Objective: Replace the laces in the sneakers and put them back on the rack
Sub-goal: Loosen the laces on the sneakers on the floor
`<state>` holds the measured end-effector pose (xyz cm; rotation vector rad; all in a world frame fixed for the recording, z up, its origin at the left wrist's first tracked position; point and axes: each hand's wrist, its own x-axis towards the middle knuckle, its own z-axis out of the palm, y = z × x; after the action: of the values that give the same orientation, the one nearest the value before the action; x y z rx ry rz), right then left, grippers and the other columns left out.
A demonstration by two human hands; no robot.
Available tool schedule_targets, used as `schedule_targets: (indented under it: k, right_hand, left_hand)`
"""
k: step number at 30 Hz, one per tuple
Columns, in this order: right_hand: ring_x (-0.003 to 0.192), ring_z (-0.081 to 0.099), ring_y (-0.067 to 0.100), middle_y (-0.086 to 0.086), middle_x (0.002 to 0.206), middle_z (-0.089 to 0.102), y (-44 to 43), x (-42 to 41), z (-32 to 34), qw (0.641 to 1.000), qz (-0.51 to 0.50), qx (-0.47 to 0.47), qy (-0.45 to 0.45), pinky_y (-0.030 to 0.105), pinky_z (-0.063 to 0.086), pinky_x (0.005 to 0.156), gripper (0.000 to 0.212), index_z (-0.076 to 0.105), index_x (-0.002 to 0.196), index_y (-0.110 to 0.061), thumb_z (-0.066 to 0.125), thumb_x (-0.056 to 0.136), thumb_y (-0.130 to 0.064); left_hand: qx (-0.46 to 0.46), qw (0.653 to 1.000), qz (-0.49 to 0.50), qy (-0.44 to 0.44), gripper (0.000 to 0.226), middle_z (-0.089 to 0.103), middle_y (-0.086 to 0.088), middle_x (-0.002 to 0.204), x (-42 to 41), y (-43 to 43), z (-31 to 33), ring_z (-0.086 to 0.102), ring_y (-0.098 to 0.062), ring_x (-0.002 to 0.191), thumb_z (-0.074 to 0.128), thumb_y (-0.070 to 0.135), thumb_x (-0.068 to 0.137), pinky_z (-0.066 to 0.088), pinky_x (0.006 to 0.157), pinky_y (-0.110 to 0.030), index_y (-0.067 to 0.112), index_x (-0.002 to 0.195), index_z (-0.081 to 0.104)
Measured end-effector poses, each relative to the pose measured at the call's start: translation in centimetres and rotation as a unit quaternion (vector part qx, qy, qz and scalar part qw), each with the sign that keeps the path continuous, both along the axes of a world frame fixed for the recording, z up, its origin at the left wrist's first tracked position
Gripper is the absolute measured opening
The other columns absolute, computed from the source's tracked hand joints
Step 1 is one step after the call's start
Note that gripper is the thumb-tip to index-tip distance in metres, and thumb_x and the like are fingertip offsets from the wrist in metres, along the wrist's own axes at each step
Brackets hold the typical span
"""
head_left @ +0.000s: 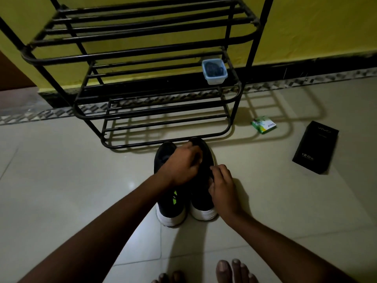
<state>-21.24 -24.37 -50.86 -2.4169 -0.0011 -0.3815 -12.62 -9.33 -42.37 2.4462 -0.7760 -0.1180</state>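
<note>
**Pale tiles under a black rack, both hands at one shoe**

The tiled floor fills most of the view, and the metal rack stands on it against a yellow wall. Just in front of the rack's lowest shelf, two black, white-soled sneakers stand side by side on the floor: the left sneaker, with a green flash, and the right sneaker. The left hand reaches across with its fingers curled down onto the right sneaker's upper near the far end. The right hand curls its fingers against that shoe's outer side. Whether either hand pinches a lace is lost in the dark. A black box lies well off to the right. A plastic tub with something dark inside sits on a rack shelf. A small green packet lies between the rack and the box.
</note>
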Motion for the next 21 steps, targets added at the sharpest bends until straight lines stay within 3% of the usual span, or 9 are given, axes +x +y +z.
schedule_targets:
  k: [2, 4, 7, 9, 12, 15, 21]
  right_hand:
    - [0.099, 0.061, 0.032, 0.014, 0.113, 0.057, -0.2, 0.0, -0.1, 1.0, 0.001, 0.011, -0.004, 0.039, 0.055, 0.082, 0.03, 0.062, 0.119, -0.002, 0.062, 0.089, 0.001]
    - [0.099, 0.061, 0.031, 0.013, 0.113, 0.057, -0.3, 0.0, -0.2, 1.0, 0.002, 0.015, -0.009, 0.039, 0.055, 0.083, 0.026, 0.062, 0.118, -0.004, 0.063, 0.092, -0.003]
    - [0.098, 0.062, 0.032, 0.012, 0.111, 0.057, -0.2, 0.0, -0.3, 1.0, -0.005, 0.008, -0.017, 0.037, 0.054, 0.081, 0.027, 0.063, 0.119, -0.005, 0.063, 0.092, -0.005]
    - [0.1, 0.062, 0.03, 0.011, 0.112, 0.058, -0.1, 0.1, -0.2, 1.0, 0.0, -0.001, -0.02, 0.037, 0.054, 0.08, 0.032, 0.062, 0.125, -0.007, 0.062, 0.093, -0.005]
    - [0.101, 0.06, 0.027, 0.007, 0.11, 0.056, -0.4, 0.2, -0.3, 1.0, 0.026, -0.015, -0.007, 0.038, 0.054, 0.078, 0.045, 0.058, 0.136, -0.015, 0.062, 0.092, -0.003]
    - [0.103, 0.057, 0.021, -0.002, 0.11, 0.05, -0.6, 0.3, 0.3, 0.998, 0.04, 0.011, 0.041, 0.033, 0.05, 0.08, 0.046, 0.055, 0.137, -0.029, 0.057, 0.095, -0.011]
    - [0.098, 0.058, 0.025, 0.002, 0.115, 0.049, -1.0, 2.4, 3.2, 0.984, 0.097, -0.148, 0.017, 0.039, 0.057, 0.061, 0.038, 0.059, 0.117, -0.024, 0.069, 0.082, -0.014]
  left_hand:
    - [0.075, 0.996, -0.04, -0.035, 0.016, 0.046, -0.005, 0.098, 0.1, 0.9, -0.4, 0.051, -0.022, 0.089, 0.065, 0.019, 0.082, 0.044, 0.068, -0.031, 0.01, 0.094, 0.065]
    - [0.094, 0.994, -0.04, -0.03, 0.013, 0.036, 0.001, 0.096, 0.2, 1.9, -0.8, 0.047, -0.019, 0.09, 0.069, 0.023, 0.081, 0.042, 0.07, -0.028, 0.011, 0.088, 0.068]
    - [0.087, 0.996, -0.024, 0.013, 0.015, 0.041, 0.001, 0.095, 0.4, 2.7, -0.9, 0.054, -0.023, 0.09, 0.071, 0.027, 0.08, 0.052, 0.077, -0.038, 0.014, 0.086, 0.071]
    - [0.108, 0.993, -0.033, 0.02, 0.029, 0.046, 0.001, 0.103, 0.5, 2.7, -0.6, 0.057, -0.023, 0.095, 0.069, 0.04, 0.077, 0.054, 0.08, -0.042, 0.018, 0.097, 0.072]
    - [0.177, 0.982, -0.051, 0.047, 0.065, 0.054, 0.002, 0.13, 0.6, 2.7, -0.4, 0.056, -0.021, 0.118, 0.074, 0.057, 0.074, 0.052, 0.093, -0.045, 0.026, 0.129, 0.06]
    - [0.253, 0.964, -0.072, 0.03, 0.078, 0.054, 0.007, 0.14, 0.7, 2.6, -0.3, 0.047, -0.021, 0.13, 0.073, 0.071, 0.071, 0.041, 0.104, -0.049, 0.03, 0.135, 0.055]
    - [0.272, 0.96, -0.067, 0.002, 0.071, 0.06, 0.005, 0.133, 0.3, 2.7, -0.4, 0.05, -0.02, 0.131, 0.069, 0.074, 0.073, 0.036, 0.105, -0.047, 0.035, 0.13, 0.055]
